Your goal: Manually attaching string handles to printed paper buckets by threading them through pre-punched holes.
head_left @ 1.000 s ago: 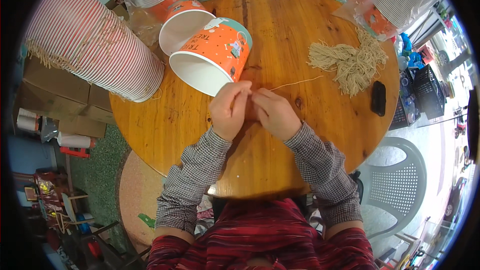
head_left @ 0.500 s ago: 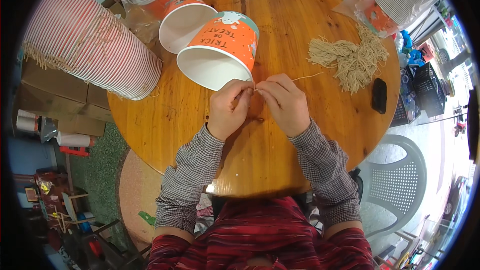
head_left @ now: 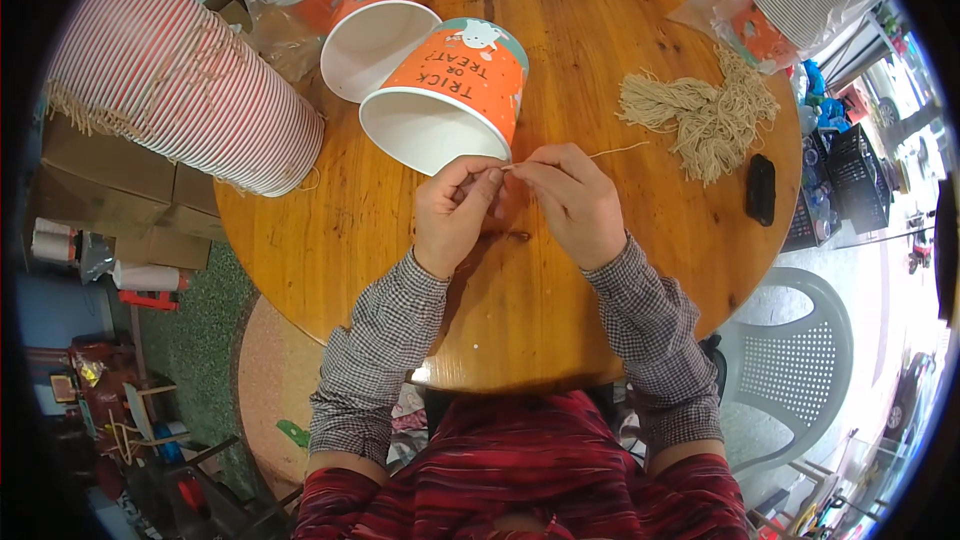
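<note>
Head view shows your cup (head_left: pixel 450 90) lying on its side on the table (head_left: pixel 520 315), its mouth turned toward you. By the near right part of its rim, your left hand (head_left: pixel 453 215) is closed in a pinch, thumb against forefinger, and has hold of a thin cord (head_left: pixel 622 150). Your right hand (head_left: pixel 575 204) pinches the same cord just beside it, fingers nearly closed; the loose end runs out to the right of the cup. Whether the cord is fastened to the rim, I cannot tell, because your fingers cover this place. I judge the work on this cup as begun but unfinished. Left of the cup, the stack (head_left: pixel 200 80) already carries several cords. The second cup (head_left: pixel 370 50), just beyond on the left, shows no cord that I can see. Well to the right of the cup, a bundle (head_left: pixel 700 120) of cords seems left for use.
</note>
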Tool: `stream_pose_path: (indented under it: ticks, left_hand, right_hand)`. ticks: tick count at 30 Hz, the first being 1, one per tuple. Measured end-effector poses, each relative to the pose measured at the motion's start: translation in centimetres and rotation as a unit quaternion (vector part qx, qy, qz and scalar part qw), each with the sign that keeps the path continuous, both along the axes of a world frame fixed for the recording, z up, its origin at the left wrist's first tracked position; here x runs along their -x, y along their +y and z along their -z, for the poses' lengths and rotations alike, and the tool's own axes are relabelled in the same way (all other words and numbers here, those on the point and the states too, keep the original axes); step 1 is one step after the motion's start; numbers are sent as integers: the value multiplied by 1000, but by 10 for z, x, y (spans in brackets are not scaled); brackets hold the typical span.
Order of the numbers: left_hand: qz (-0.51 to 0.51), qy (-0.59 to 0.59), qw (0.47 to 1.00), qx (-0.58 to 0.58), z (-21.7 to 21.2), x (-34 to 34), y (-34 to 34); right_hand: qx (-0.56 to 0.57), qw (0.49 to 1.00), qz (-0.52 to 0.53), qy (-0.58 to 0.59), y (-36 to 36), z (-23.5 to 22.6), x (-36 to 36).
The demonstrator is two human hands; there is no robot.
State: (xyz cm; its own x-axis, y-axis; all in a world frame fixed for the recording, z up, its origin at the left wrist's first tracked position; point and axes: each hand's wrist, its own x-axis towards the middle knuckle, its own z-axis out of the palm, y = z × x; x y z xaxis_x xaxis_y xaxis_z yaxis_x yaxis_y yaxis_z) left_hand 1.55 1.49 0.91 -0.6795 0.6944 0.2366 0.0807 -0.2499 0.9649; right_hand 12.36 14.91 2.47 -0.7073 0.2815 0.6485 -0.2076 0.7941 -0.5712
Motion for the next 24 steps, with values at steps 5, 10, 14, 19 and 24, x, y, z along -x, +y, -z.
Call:
stream_pose_path:
  ticks: [5, 10, 14, 19, 24]
  left_hand:
    - [-2, -12, 999, 46, -4, -3, 2]
    - [-17, 237, 971, 21, 9, 4, 4]
    - [73, 15, 995, 59, -1, -2, -2]
    - [66, -34, 997, 33, -3, 2, 0]
    - [44, -35, 997, 43, 1, 3, -2]
  right_hand:
    - [-122, 992, -1, 8, 1, -1, -2]
    - [-102, 995, 10, 4, -3, -5, -3]
    - [134, 990, 33, 15, -1, -1, 2]
    - [292, 955, -42, -32, 8, -1, -5]
    - [234, 966, -103, -34, 0, -12, -5]
